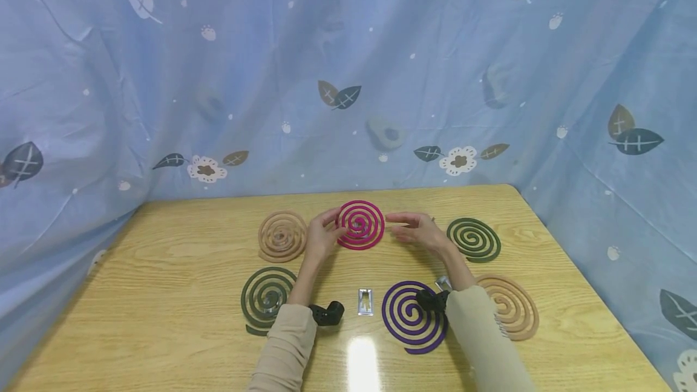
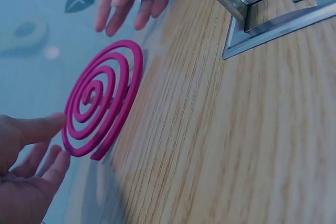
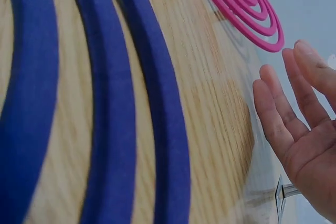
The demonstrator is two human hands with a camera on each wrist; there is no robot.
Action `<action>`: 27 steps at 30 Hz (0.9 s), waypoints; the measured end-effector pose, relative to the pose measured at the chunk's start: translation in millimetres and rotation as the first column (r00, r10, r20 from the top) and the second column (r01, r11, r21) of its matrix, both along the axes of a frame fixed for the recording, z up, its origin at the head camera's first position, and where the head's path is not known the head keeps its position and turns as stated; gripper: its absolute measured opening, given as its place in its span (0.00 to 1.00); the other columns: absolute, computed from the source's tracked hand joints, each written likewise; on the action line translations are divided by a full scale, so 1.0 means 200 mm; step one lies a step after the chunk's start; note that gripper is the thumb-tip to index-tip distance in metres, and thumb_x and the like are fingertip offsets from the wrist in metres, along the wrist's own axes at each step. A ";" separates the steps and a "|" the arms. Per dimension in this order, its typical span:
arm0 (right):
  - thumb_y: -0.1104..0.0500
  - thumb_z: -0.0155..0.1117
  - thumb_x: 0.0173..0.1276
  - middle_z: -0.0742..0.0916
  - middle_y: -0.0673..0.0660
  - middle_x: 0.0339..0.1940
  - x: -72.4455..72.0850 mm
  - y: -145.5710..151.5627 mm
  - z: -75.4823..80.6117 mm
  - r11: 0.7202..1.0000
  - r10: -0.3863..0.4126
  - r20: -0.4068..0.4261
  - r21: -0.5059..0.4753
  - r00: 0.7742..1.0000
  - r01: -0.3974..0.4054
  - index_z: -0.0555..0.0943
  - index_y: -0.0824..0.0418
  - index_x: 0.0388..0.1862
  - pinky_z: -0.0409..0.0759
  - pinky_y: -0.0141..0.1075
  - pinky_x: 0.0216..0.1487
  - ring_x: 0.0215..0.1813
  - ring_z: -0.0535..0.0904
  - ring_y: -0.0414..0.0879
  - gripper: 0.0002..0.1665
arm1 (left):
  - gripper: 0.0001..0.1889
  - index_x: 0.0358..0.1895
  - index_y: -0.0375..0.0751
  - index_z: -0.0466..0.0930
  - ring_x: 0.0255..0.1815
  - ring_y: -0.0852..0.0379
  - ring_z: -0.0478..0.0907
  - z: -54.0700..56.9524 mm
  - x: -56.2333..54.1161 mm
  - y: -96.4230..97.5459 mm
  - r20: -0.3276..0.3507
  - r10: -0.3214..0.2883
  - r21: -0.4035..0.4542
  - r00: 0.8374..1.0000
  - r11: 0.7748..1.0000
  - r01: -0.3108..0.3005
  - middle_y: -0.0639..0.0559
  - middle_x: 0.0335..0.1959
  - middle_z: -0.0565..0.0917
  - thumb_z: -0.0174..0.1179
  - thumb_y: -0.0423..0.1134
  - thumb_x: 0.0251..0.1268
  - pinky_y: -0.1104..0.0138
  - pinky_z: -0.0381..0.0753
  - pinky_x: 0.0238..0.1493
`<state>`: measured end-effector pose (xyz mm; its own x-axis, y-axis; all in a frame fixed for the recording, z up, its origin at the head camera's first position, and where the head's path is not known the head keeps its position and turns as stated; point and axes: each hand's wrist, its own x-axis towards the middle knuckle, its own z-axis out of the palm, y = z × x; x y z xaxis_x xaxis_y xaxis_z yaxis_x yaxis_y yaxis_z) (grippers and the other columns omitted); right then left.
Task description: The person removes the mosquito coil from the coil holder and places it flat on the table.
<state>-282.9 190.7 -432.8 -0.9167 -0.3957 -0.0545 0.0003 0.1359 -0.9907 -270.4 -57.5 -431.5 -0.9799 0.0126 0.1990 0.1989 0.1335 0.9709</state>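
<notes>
A magenta mosquito coil [image 1: 360, 225] is near the table's back edge, over a small metal stand partly hidden behind its rings. My left hand [image 1: 325, 233] pinches the coil's left rim between thumb and fingers. In the left wrist view the magenta coil [image 2: 102, 98] is tilted, its outer ring at the left fingertips [image 2: 62, 153]. On the other side my right hand [image 1: 417, 230] holds nothing, its fingers pointing toward the coil's right rim with a small gap. The right wrist view shows these right fingers [image 3: 283, 103] extended below the magenta coil [image 3: 247, 9].
A purple coil [image 1: 388, 313] lies under my right wrist, with a metal stand [image 1: 443, 284] beside it. Another stand [image 1: 365, 312] sits front centre. Tan [image 1: 282, 236] and green [image 1: 248, 301] coils lie left; green [image 1: 473, 239] and tan [image 1: 517, 307] ones lie right. A blue curtain [image 1: 305, 138] hangs behind.
</notes>
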 end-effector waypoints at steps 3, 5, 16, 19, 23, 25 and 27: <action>0.70 0.55 0.71 0.71 0.71 0.67 -0.01 -0.01 0.00 1.000 0.006 0.012 -0.008 1.000 -0.006 0.68 0.75 0.65 0.77 0.45 0.61 0.62 0.73 0.64 0.24 | 0.24 0.57 0.19 0.72 0.61 0.35 0.71 -0.01 -0.01 0.00 0.004 0.035 -0.022 0.999 0.999 -0.034 0.27 0.59 0.73 0.60 0.14 0.54 0.56 0.75 0.61; 0.70 0.54 0.71 0.71 0.71 0.67 -0.01 -0.01 0.00 1.000 0.007 0.025 -0.011 1.000 -0.006 0.67 0.75 0.65 0.76 0.45 0.62 0.62 0.73 0.64 0.24 | 0.24 0.57 0.21 0.72 0.61 0.36 0.71 -0.01 -0.01 0.01 0.017 0.054 -0.055 0.998 0.997 -0.053 0.28 0.59 0.73 0.60 0.15 0.54 0.57 0.76 0.60; 0.69 0.57 0.70 0.72 0.70 0.67 -0.02 -0.03 -0.01 0.999 0.038 0.053 -0.009 0.998 -0.037 0.68 0.73 0.66 0.76 0.42 0.61 0.64 0.71 0.61 0.26 | 0.24 0.60 0.24 0.72 0.61 0.38 0.72 -0.01 0.00 0.01 0.090 0.084 -0.139 0.992 0.988 -0.071 0.29 0.59 0.74 0.60 0.20 0.58 0.58 0.76 0.61; 0.69 0.56 0.70 0.72 0.70 0.66 -0.02 -0.04 -0.01 0.999 0.039 0.063 -0.011 0.997 -0.039 0.68 0.73 0.66 0.77 0.41 0.61 0.65 0.71 0.61 0.26 | 0.23 0.60 0.25 0.72 0.60 0.38 0.73 -0.02 0.00 0.01 0.088 0.097 -0.175 0.991 0.981 -0.081 0.30 0.57 0.76 0.61 0.21 0.59 0.56 0.75 0.61; 0.70 0.55 0.70 0.72 0.70 0.66 -0.01 -0.03 -0.01 1.000 0.028 0.072 -0.016 0.997 -0.027 0.67 0.74 0.65 0.77 0.41 0.60 0.64 0.72 0.61 0.25 | 0.23 0.60 0.25 0.72 0.58 0.39 0.75 -0.02 0.00 0.00 0.081 0.107 -0.186 0.991 0.978 -0.091 0.31 0.56 0.78 0.61 0.22 0.59 0.55 0.75 0.61; 0.70 0.55 0.71 0.72 0.71 0.66 -0.01 -0.03 -0.01 0.999 0.029 0.073 -0.026 0.997 -0.027 0.67 0.75 0.65 0.77 0.42 0.61 0.63 0.73 0.61 0.25 | 0.23 0.60 0.25 0.72 0.58 0.38 0.75 -0.02 0.00 0.00 0.086 0.104 -0.169 0.991 0.982 -0.088 0.31 0.56 0.77 0.60 0.22 0.60 0.55 0.76 0.61; 0.70 0.54 0.71 0.71 0.72 0.66 -0.01 -0.03 -0.01 0.999 0.033 0.069 -0.041 0.997 -0.030 0.66 0.76 0.65 0.76 0.43 0.62 0.62 0.74 0.61 0.25 | 0.22 0.60 0.24 0.72 0.57 0.38 0.76 -0.02 0.01 0.00 0.083 0.102 -0.153 0.991 0.984 -0.088 0.30 0.56 0.77 0.60 0.22 0.60 0.56 0.76 0.60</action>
